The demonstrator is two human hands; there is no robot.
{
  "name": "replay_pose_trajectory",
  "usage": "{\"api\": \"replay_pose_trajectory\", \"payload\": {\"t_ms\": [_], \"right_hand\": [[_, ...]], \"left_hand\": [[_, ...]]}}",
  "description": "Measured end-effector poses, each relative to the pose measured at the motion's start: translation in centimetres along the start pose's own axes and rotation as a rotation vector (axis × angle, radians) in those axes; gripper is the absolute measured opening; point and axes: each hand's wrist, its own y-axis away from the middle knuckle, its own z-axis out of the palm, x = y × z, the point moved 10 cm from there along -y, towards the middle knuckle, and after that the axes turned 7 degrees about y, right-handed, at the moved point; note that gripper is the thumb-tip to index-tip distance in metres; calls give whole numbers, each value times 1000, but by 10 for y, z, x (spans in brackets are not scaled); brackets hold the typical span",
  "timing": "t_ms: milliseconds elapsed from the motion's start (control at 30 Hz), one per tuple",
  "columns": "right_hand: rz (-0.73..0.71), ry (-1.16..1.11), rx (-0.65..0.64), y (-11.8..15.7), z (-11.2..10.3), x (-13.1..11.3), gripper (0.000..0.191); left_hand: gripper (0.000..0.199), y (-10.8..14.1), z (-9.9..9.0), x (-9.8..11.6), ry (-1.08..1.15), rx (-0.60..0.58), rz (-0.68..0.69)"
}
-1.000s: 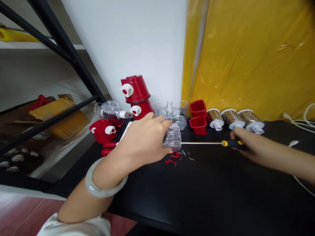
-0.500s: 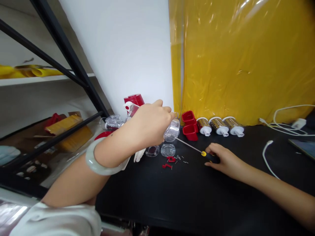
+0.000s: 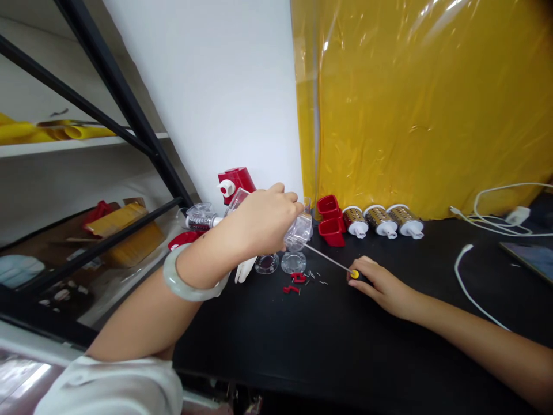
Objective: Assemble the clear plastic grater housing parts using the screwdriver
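While the flat black worktop (image 3: 302,340) leaves room down to its front edge at bottom centre, the left grip (image 3: 270,222) clasps a clear plastic cup-shaped part (image 3: 300,230) mid-frame; the right grip (image 3: 382,288) grasps a yellow-and-black screwdriver (image 3: 355,274), level 1 second ago, now slanting.

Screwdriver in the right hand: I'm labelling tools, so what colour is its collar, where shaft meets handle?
Yellow; the screwdriver collar shows in the head view.

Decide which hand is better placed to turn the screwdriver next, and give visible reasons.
Probably the right hand: it grips the screwdriver by the handle, shaft pointing at the clear part, while the left hand is occupied holding that part.
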Motion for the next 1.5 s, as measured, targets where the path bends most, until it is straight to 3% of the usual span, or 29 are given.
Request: {"api": "replay_pose_trajectory", "payload": {"t_ms": [367,533,667,833,1133,1333,1500], "right_hand": [[86,79,16,-3,12,7,27],[108,171,34,2,8,14,23],[31,262,-25,5,4,12,12],[-70,209,-127,9,-1,5,33],[-99,64,-134,10,-8,16,32],[-139,13,-146,12,-3,8,34],[-154,-1,-129,15,-4,15,31]], "left_hand": [[51,10,26,-14,93,-62,-27],[65,18,50,-16,210,-90,-62],[66,24,69,-15,270,-108,-109],[61,38,83,-11,314,-104,-153],[57,50,84,-8,287,-104,-210],[57,61,75,-5,255,-101,-232],[60,58,86,4,288,-130,-212]]}}
